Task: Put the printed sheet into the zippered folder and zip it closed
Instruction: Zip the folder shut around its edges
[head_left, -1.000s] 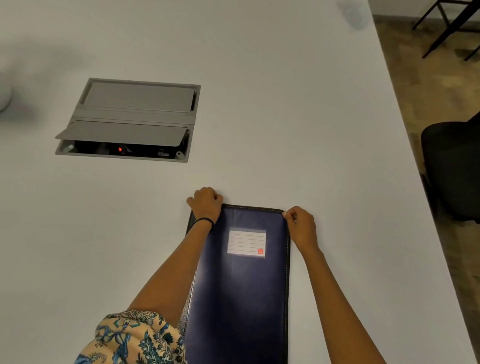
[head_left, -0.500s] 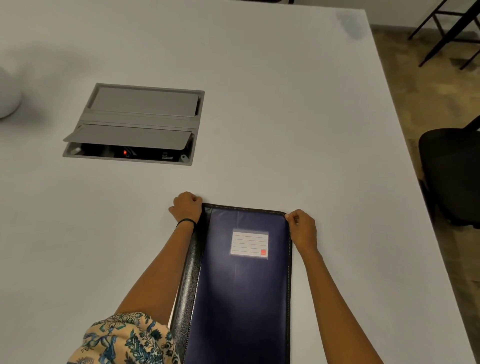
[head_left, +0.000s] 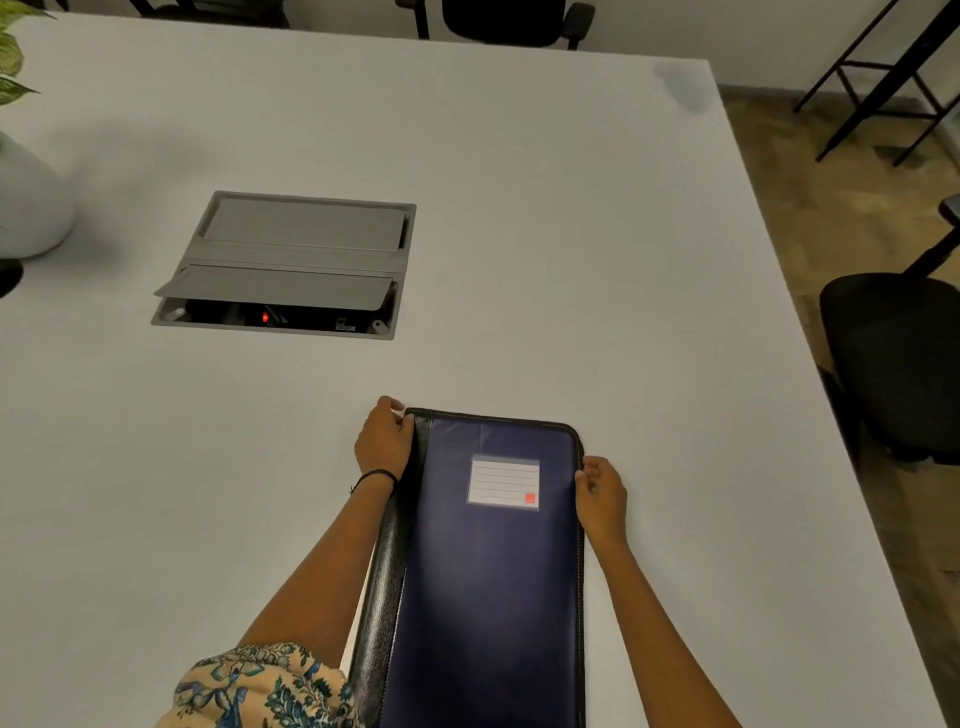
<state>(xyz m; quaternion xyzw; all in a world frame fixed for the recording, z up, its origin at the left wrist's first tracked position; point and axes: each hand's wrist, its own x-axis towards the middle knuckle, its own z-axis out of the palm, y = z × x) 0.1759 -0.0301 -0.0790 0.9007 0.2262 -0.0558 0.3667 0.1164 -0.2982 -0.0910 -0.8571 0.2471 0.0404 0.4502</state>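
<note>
A dark blue zippered folder with a black spine and a white label pocket lies closed and flat on the white table, its long side running toward me. My left hand grips the far left corner at the spine. Along the right edge just below the far right corner, my right hand pinches something at the zipper track; the pull itself is too small to make out. The printed sheet is not visible.
A grey cable box with one raised flap is set into the white table at the left. A white plant pot stands at the far left. Black chairs stand off the table's right edge and beyond the far edge.
My right hand has slid from the folder's far right corner down the right edge toward me. My left hand stays at the far left corner. The view has tilted up a little.
</note>
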